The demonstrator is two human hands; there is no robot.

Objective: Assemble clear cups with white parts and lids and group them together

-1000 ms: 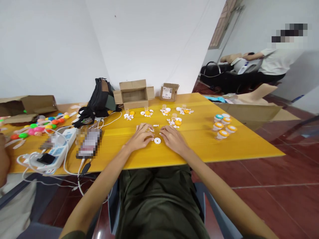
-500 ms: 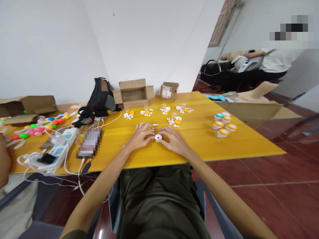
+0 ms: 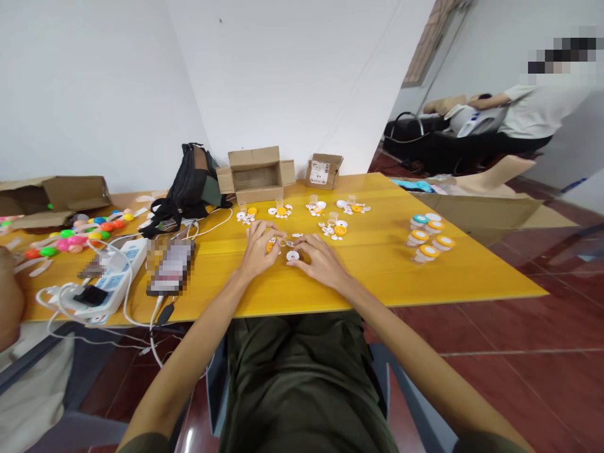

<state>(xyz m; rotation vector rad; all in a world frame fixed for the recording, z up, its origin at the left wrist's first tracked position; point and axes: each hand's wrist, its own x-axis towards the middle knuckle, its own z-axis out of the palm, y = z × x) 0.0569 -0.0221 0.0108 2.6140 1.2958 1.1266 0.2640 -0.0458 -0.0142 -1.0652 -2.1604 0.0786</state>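
Glossy tabletop point(image 3: 377, 270): hands point(image 3: 321, 258) flank a plastic-looking disc point(image 3: 289, 257).

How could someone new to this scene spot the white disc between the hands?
Start at the yellow table; towards its near side are the left hand and right hand. At the right thumb is the disc: round, white and wider than the small pieces beside it.

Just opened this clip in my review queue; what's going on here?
At a table, a person's right hand is at a white disc, perhaps gripping it. The left hand is at an orange piece; whether it holds it is unclear. More parts lie in small piles farther back, and lidded jars stand off to the right.
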